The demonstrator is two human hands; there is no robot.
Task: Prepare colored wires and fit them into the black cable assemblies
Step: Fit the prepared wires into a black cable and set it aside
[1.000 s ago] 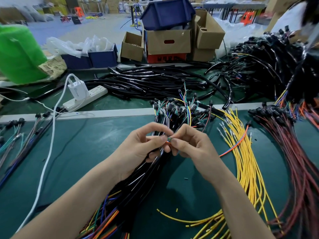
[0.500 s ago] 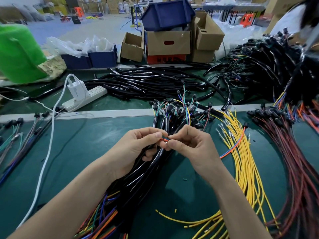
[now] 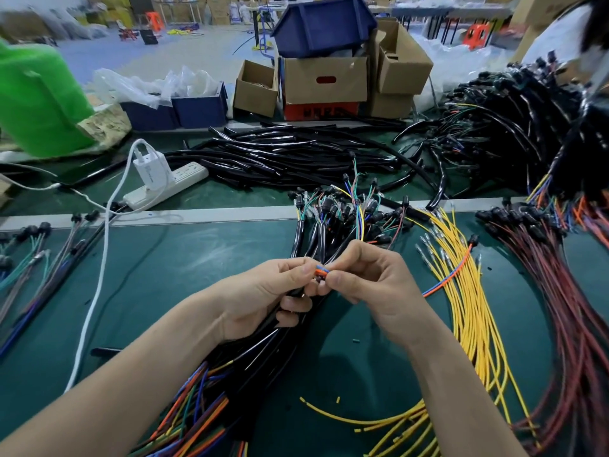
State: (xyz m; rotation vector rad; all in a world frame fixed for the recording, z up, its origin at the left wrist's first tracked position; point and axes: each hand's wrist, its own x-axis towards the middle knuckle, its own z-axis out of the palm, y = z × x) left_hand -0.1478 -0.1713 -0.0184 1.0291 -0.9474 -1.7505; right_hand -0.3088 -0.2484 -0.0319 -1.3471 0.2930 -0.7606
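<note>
My left hand (image 3: pixel 263 291) and my right hand (image 3: pixel 372 282) meet fingertip to fingertip above the green mat, pinching the ends of thin orange and blue wires (image 3: pixel 321 271) between them. These wires run out past my right hand (image 3: pixel 445 282) toward the yellow bundle. Under both hands lies a thick bundle of black cable assemblies (image 3: pixel 316 232) with coloured wire tails fanning out at the near end (image 3: pixel 197 410) and black connectors at the far end. My left hand's lower fingers curl against the black cables.
Yellow terminated wires (image 3: pixel 468 324) lie right of my hands, dark red wires (image 3: pixel 566 308) further right. Loose black sleeves (image 3: pixel 280 156) and a white power strip (image 3: pixel 168 186) sit beyond the mat's edge. Cardboard boxes (image 3: pixel 324 84) stand behind. More harnesses (image 3: pixel 29 268) lie at the left.
Both hands stayed together at the same spot. The pinched wire ends show more orange and blue between the fingertips than a second ago.
</note>
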